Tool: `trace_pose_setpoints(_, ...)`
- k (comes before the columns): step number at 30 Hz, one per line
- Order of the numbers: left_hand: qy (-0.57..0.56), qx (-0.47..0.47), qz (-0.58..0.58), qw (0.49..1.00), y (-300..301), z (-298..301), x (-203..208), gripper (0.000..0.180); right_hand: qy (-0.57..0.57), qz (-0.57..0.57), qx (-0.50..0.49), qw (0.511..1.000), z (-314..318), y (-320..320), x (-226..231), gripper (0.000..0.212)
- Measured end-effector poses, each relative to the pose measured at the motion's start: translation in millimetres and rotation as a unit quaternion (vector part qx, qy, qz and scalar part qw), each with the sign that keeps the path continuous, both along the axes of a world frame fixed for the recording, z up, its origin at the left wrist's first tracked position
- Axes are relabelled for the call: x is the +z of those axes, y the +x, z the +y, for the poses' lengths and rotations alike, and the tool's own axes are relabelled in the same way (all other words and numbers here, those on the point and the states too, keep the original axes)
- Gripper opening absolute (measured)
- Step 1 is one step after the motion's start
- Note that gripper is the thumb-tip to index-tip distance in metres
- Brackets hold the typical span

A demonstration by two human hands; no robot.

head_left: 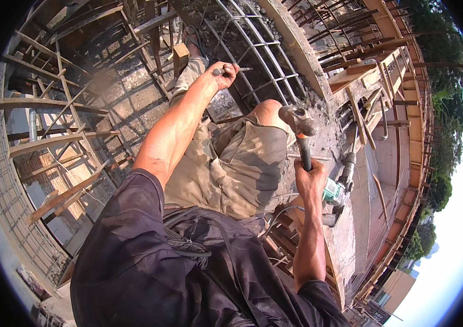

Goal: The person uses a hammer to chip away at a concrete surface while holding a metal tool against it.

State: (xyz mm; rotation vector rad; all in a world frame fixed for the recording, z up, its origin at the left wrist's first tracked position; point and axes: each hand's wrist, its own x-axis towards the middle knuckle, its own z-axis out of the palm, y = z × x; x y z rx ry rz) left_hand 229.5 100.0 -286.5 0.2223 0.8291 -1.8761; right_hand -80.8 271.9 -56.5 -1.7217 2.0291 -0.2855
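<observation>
My left hand (224, 76) is closed around a short metal rod (218, 72), chisel-like in shape. Its blunt end sticks out on the left and a thin part points right, over the steel bars. In my right hand (311, 177) is a hammer (298, 121), gripped by its dark handle and held head up beside my bare knee. Just right of that hand, a green and grey power drill (333, 192) lies on the concrete. Below my left hand's far side runs a rebar cage (267, 48) set in a trench-like form.
Timber props and planks (51, 103) criss-cross over a lower level at the left. A concrete edge (297, 43) borders the rebar. Wooden formwork (376, 82) stands at the right, with a curved boarded wall (414, 141) beyond. A cable (280, 215) curls near my right forearm.
</observation>
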Motion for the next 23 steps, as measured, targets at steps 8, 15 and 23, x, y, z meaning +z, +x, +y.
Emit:
trace_pose_setpoints(8,-0.070,-0.029,-0.252,0.965,-5,35,0,0.041,0.072,-0.110,-0.082,0.988,69,-5,-21,0.033)
trace_pose_setpoints(15,-0.167,0.067,-0.448,0.876,-44,4,46,0.064,0.094,-0.123,-0.101,0.983,96,12,-50,0.033)
trace_pose_setpoints(23,-0.206,0.122,-0.568,0.787,-83,22,16,0.081,0.108,-0.117,-0.090,0.983,88,11,-49,0.032)
